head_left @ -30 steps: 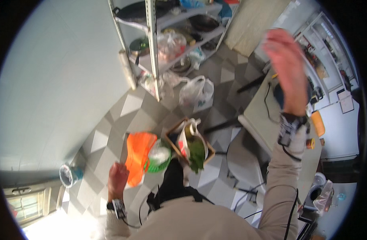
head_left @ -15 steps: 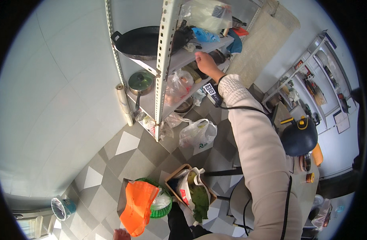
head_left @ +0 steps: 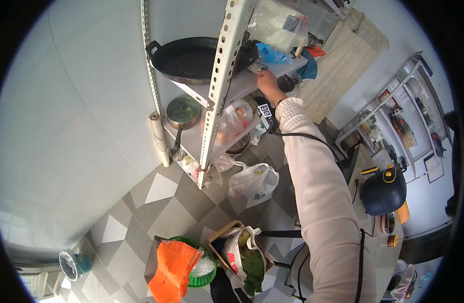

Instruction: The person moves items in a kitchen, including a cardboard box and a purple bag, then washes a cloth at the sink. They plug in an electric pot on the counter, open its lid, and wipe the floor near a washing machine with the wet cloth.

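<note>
Currently R hand (head_left: pixel 269 83) at shelf (head_left: pixel 243 85) edge, can't tell if gripping; floor (head_left: pixel 110 257) stretches btwn wall (head_left: pixel 80 141) & orange bag (head_left: pixel 172 267).

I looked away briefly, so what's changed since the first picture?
The right hand has swung leftward to the shelf holding the wok; whether it grips anything is unclear. The left hand has left the view. Wok, orange bag and green basket look unmoved.
</note>
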`<state>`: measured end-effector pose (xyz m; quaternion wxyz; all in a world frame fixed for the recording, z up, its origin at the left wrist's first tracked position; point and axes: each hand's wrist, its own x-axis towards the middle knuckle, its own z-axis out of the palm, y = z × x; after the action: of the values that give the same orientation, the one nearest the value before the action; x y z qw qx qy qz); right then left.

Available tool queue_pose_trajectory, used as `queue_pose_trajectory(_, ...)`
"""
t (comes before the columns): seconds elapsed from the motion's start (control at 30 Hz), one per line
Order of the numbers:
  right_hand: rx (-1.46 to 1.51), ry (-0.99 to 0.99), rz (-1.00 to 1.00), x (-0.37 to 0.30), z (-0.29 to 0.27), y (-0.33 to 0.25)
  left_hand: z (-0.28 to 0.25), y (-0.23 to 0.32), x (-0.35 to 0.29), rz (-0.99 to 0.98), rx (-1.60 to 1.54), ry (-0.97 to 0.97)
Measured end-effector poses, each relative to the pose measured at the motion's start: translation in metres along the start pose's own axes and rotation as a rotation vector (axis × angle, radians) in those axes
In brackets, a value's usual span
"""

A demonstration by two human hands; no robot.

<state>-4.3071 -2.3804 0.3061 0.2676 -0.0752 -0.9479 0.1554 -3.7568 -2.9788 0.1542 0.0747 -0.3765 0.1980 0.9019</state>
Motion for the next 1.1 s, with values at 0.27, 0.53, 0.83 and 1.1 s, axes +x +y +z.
queue_pose_trajectory(0.27, 1.506, 0.110, 0.424, -0.035, -0.059, -0.003, 0.035, -0.001, 0.003, -0.017, 0.184, 0.101)
queue_pose_trajectory(0.53, 1.901, 0.235, 0.578, -0.210, -0.170, -0.007, 0.041, -0.005, 0.037, -0.048, 0.179, -0.165)
queue_pose_trajectory(0.83, 1.902, 0.401, 0.760, -0.596, -0.329, -0.059, 0.090, -0.020, 0.009, -0.197, 0.379, -0.482)
queue_pose_trajectory(1.1, 1.946, 0.904, 0.874, -0.906, -0.453, -0.161, 0.076, -0.081, -0.076, -0.507, 0.672, -0.744)
